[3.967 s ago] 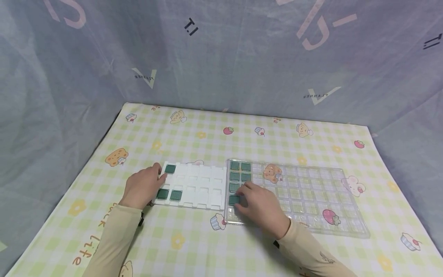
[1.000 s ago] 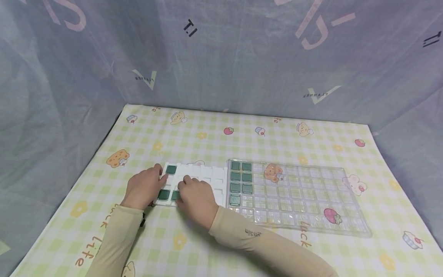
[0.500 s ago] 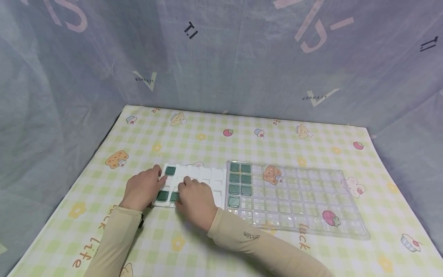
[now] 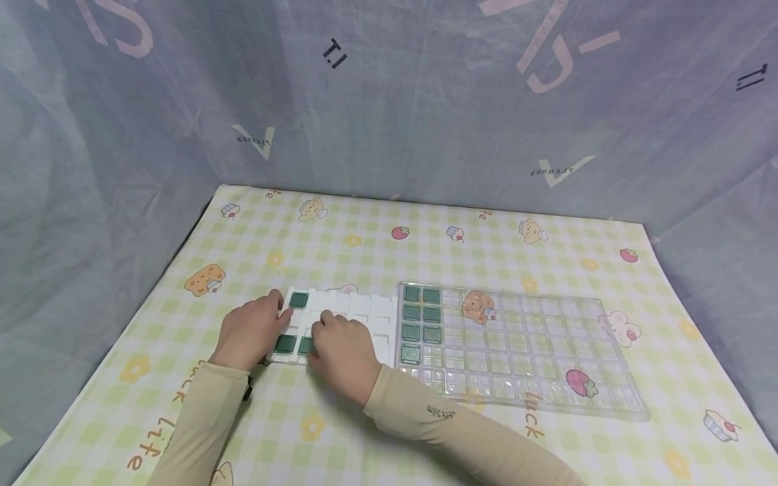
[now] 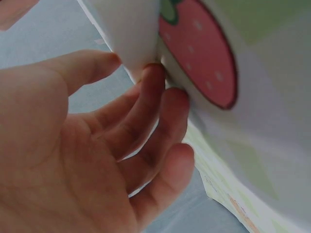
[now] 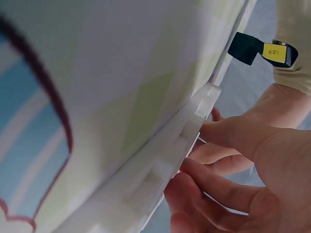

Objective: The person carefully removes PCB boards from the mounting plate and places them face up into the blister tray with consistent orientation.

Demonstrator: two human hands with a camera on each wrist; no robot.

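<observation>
Left hand [image 4: 252,329] pinches the white rectangular plastic tray [image 4: 331,304]; can't tell if right hand [image 4: 345,351] pinches the green square chip [image 4: 306,345] near its front. Sloppy fingers might flip it.

A white pocketed tray [image 4: 383,307] lies flat, three square green chips [image 4: 286,344] toward its left end, the one in the second column partly hidden. Just beside its right edge lies a longer clear compartmented tray [image 4: 521,363], seven green chips [image 4: 410,332] in its two leftmost columns.
</observation>
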